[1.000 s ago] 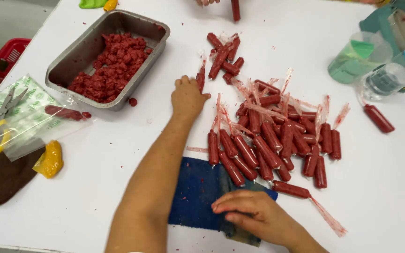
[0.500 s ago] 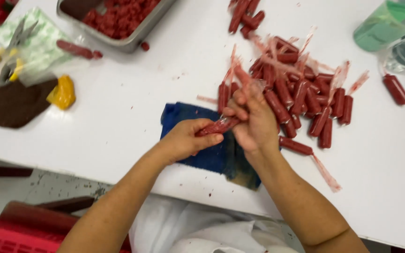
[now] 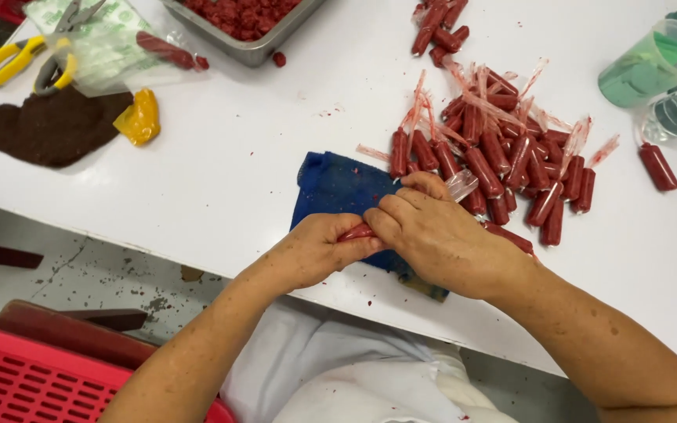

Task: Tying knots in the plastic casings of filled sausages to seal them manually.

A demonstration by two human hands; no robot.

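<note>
Both hands meet over the blue cloth (image 3: 338, 188) at the table's near edge. My left hand (image 3: 315, 249) and my right hand (image 3: 432, 231) grip one red sausage in clear plastic wrap (image 3: 356, 232) between them; only a short red piece shows between the fingers, and a twist of clear wrap sticks out past the right fingers. Just beyond the hands lies a pile of several wrapped red sausages (image 3: 503, 160) with loose plastic ends.
A metal tray (image 3: 264, 47) of red meat pieces stands at the far edge. Yellow-handled scissors (image 3: 29, 59), a plastic bag (image 3: 119, 47), a brown cloth (image 3: 48, 125) and a yellow piece (image 3: 139, 117) lie left. Plastic cups (image 3: 652, 66) stand right. A red crate (image 3: 33, 376) sits below.
The hands have pulled the sausage closer to the table's near edge and closed more tightly around it. The view has shifted nearer to the table.
</note>
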